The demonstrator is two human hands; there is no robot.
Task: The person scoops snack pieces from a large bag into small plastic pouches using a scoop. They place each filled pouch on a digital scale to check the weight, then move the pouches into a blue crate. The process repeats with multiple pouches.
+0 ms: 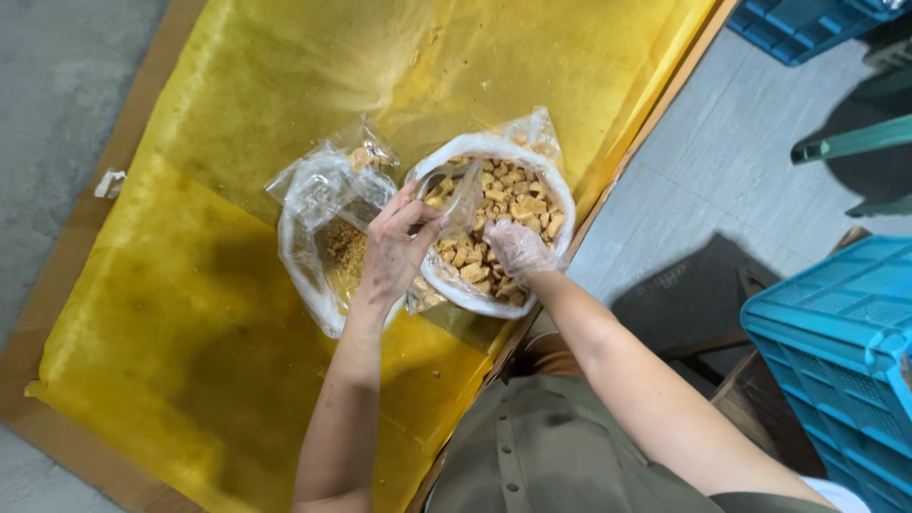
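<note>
Hidden, cropped and unresolved areas in the head view

Your right hand (pixel 518 249) wears a clear glove and its fingertips are sunk among the tan chunks in the lined bowl (pixel 560 195), so you cannot tell what they grasp. Your left hand (pixel 394 249) covers part of the small clear bag (pixel 456 195) it pinches and part of the larger bag of crumbs (pixel 318 256). The blue crate (pixel 836 342) at right, a second blue crate (pixel 798 24) at top and the yellow sheet (pixel 190 313) are cut by the frame edges.

Both bare arms reach forward. The left hand (pixel 394 249) pinches with fingers together. The right hand (pixel 518 250), gloved, curls downward.
</note>
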